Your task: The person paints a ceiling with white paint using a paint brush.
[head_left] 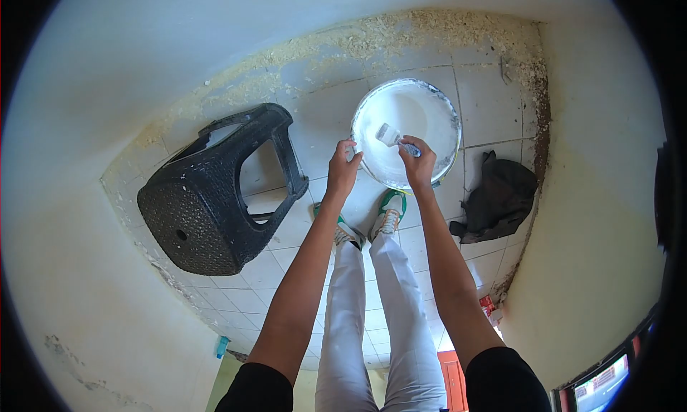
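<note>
Step in hand: we judge this to be loading the brush [391, 135] from the bucket [408, 83]; the bristles hang over the white inside, toward its 9 o'clock side.
Left hand [343, 166]: curled shut on the bucket's rim at about 8 o'clock, steadying it.
Right hand [418, 164]: closed around the brush handle, bristles pointing to 10 o'clock, the hand itself over the rim at 6 o'clock.
Where the bucket is: at 12 o'clock from our shoes [390, 215], just beyond the toes. We cannot tell whether it rests on the floor [322, 125] or hangs from the left hand.
Next move calls for: in our view, a firm hold on the rim and the brush kept above the bucket so drips fall inside, not on the tiles.
How the bucket looks: round, wide and white, its rim smeared and crusted with paint. The inside is an even white, and we cannot tell how full it is.
Brush: short, with a pale, flat head and a bluish handle.
Around us: a black stool [215, 204] tipped over at 9 o'clock and a dark cloth [497, 197] at 3 o'clock, both well apart from the bucket.
</note>
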The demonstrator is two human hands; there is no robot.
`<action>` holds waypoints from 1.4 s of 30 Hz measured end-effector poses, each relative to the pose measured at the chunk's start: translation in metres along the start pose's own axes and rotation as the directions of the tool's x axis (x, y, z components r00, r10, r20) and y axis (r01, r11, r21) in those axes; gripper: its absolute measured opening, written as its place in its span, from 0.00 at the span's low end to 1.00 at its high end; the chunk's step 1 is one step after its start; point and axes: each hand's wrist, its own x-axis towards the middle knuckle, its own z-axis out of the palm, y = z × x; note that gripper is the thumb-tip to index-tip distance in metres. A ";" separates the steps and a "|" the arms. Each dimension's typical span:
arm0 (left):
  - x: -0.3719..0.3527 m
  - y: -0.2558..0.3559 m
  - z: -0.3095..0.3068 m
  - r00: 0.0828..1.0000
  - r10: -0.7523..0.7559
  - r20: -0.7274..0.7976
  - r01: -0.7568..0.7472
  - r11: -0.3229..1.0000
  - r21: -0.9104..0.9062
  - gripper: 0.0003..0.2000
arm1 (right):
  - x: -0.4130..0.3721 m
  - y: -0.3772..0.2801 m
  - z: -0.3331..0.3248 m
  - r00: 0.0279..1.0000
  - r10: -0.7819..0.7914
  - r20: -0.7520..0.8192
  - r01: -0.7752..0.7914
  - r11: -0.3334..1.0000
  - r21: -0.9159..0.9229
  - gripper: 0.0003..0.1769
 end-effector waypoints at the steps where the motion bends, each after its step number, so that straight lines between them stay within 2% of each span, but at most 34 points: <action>1: -0.001 0.001 0.000 1.000 0.000 -0.006 0.000 1.000 0.006 0.17 | -0.001 0.003 -0.001 0.999 -0.042 -0.012 0.042 0.998 -0.047 0.10; 2: -0.001 0.002 0.000 1.000 0.000 -0.006 0.000 1.000 0.007 0.17 | -0.001 0.005 -0.002 0.999 -0.042 -0.012 0.041 0.998 -0.046 0.10; 4: -0.002 0.002 0.001 1.000 0.005 -0.017 -0.004 1.000 0.013 0.17 | -0.002 0.003 -0.006 0.993 0.112 0.022 -0.109 0.987 -0.114 0.11; 8: -0.003 0.000 -0.001 1.000 -0.008 -0.020 0.009 0.999 0.031 0.16 | -0.003 -0.006 -0.013 0.996 0.084 0.022 -0.079 0.985 -0.153 0.12; 10: -0.002 -0.003 -0.002 1.000 -0.016 0.011 0.015 0.999 0.040 0.17 | -0.004 -0.014 -0.015 1.000 -0.006 -0.019 0.004 0.997 -0.083 0.13; 13: -0.002 -0.006 -0.003 1.000 -0.006 0.013 0.006 0.999 0.035 0.17 | -0.005 -0.019 -0.017 0.997 -0.079 -0.005 0.077 0.985 -0.152 0.12; 20: -0.005 -0.006 -0.005 1.000 0.001 0.021 -0.002 0.999 0.043 0.16 | -0.009 -0.022 -0.031 0.987 -0.156 0.024 0.158 0.969 -0.189 0.10; 29: -0.014 -0.009 -0.003 0.997 -0.001 0.073 -0.005 0.997 0.080 0.13 | -0.030 -0.060 -0.066 0.966 -0.259 0.023 0.259 0.948 -0.184 0.12; 31: -0.016 -0.010 -0.001 0.998 0.028 0.056 -0.032 0.997 0.072 0.13 | -0.036 -0.073 -0.071 0.944 -0.329 0.006 0.324 0.927 -0.188 0.13; 35: -0.018 -0.007 -0.003 0.997 0.021 0.074 -0.027 0.996 0.087 0.13 | -0.046 -0.101 -0.079 0.928 -0.372 -0.008 0.364 0.911 -0.193 0.14; 37: -0.020 -0.008 -0.004 0.997 0.015 0.074 -0.023 0.994 0.104 0.12 | -0.051 -0.113 -0.081 0.886 -0.462 -0.024 0.443 0.862 -0.244 0.14; 42: -0.021 -0.020 -0.003 0.996 0.048 0.069 -0.053 0.996 0.074 0.11 | -0.061 -0.144 -0.088 0.831 -0.552 -0.066 0.513 0.807 -0.294 0.14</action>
